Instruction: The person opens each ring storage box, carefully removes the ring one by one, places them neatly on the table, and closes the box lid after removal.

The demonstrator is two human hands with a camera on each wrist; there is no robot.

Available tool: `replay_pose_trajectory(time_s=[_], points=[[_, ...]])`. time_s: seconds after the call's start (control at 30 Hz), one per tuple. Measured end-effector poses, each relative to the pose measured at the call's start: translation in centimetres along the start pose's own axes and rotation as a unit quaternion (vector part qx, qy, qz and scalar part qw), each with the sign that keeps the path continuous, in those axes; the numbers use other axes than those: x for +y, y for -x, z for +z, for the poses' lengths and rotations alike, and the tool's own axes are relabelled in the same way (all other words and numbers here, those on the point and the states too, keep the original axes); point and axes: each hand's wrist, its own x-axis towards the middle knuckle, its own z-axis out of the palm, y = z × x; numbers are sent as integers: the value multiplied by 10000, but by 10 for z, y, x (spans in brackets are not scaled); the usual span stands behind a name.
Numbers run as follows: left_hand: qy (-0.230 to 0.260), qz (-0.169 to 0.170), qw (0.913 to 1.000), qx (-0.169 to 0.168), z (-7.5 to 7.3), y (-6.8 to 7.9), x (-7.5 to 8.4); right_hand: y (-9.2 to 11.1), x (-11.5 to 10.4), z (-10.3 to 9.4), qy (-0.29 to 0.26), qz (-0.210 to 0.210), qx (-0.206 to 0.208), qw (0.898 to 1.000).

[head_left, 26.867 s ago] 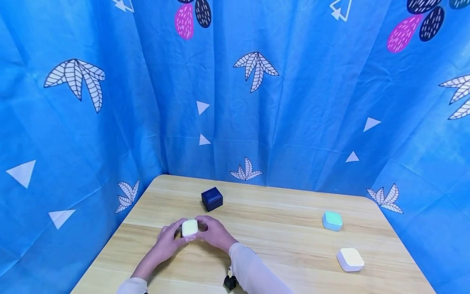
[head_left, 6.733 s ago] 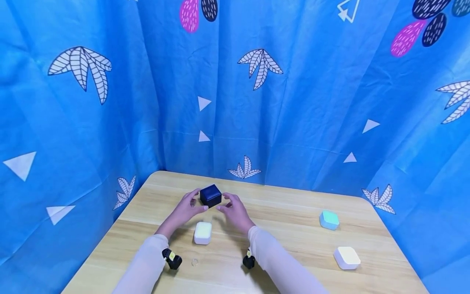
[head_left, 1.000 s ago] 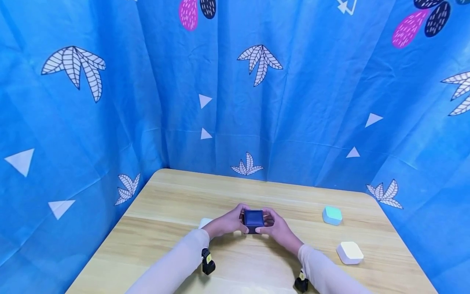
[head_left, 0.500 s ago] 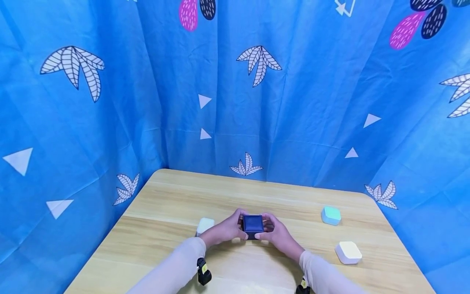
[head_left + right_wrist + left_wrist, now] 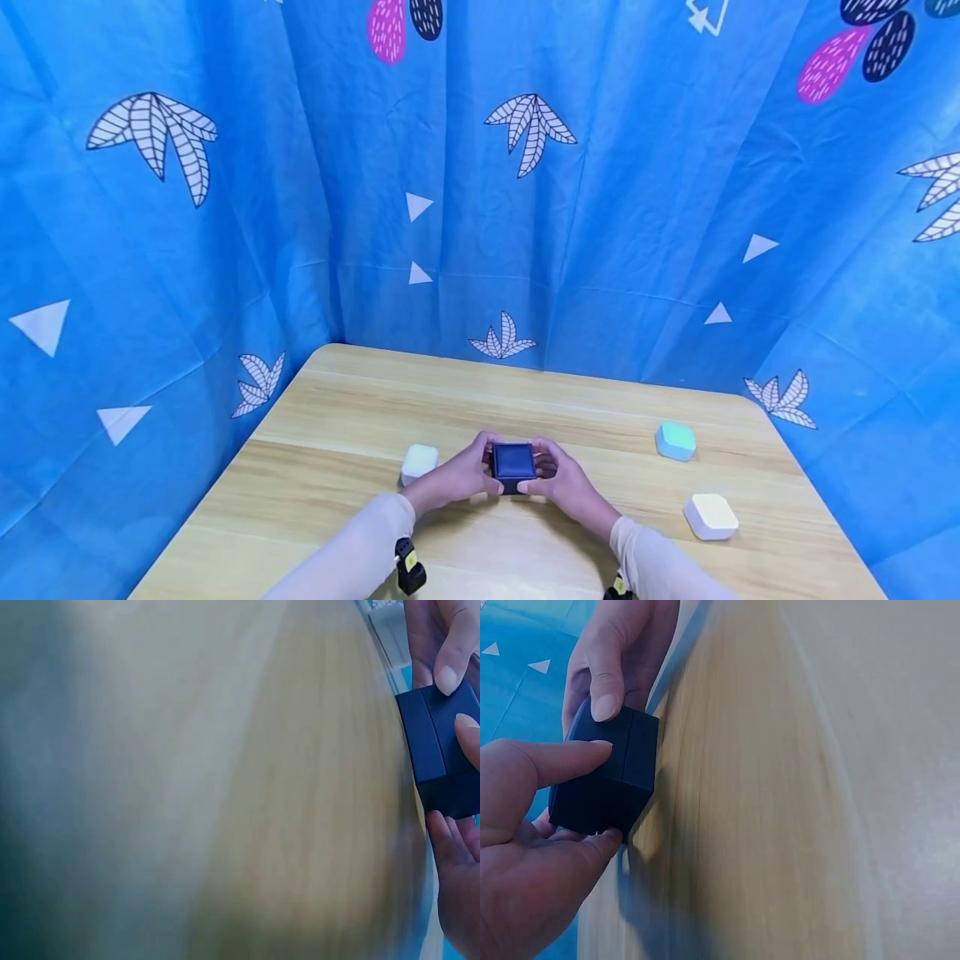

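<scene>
A dark navy ring box (image 5: 514, 461) is between both hands near the middle of the table. Its lid is closed; in the left wrist view a seam runs round the box (image 5: 626, 761). From the left side my left hand (image 5: 463, 472) grips it, with the thumb on the face towards me and fingers behind and below. My right hand (image 5: 564, 481) holds the opposite side in the same way, its thumb (image 5: 606, 705) beside the seam. Whether the box touches the table cannot be told. Just behind my left wrist sits a white rounded box (image 5: 418, 461).
On the right of the wooden table (image 5: 360, 392) stand a mint-green rounded box (image 5: 677, 440) and a cream-topped white box (image 5: 711, 517). A blue patterned curtain (image 5: 637, 208) encloses the table's back and sides.
Earlier both hands held a white box, then reached round the ring box farther left. They have since brought it right and nearer; lately it shifted slightly towards me. A small ring seen earlier is out of sight.
</scene>
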Motion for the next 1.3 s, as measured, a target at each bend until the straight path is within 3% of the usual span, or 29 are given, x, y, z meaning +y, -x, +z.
replay_pose_trajectory(time_s=[0.27, 0.43, 0.63, 0.87, 1.3], points=[[112, 2, 9999, -17, -2, 7, 0, 2, -4, 5, 92, -95, -16, 9999], [86, 49, 9998, 157, -3, 16, 2, -1, -6, 7, 164, -250, -220, 9993], [76, 269, 9987, 431, 0, 26, 0, -5, -7, 6, 331, -530, -562, 9965], [-136, 630, 9965, 526, 8, 35, -6, -6, -6, -1, 374, -694, -999, 9919], [-612, 646, 9884, 1231, 16, 40, -19, 0, -6, -4, 207, -899, -1288, 9874]])
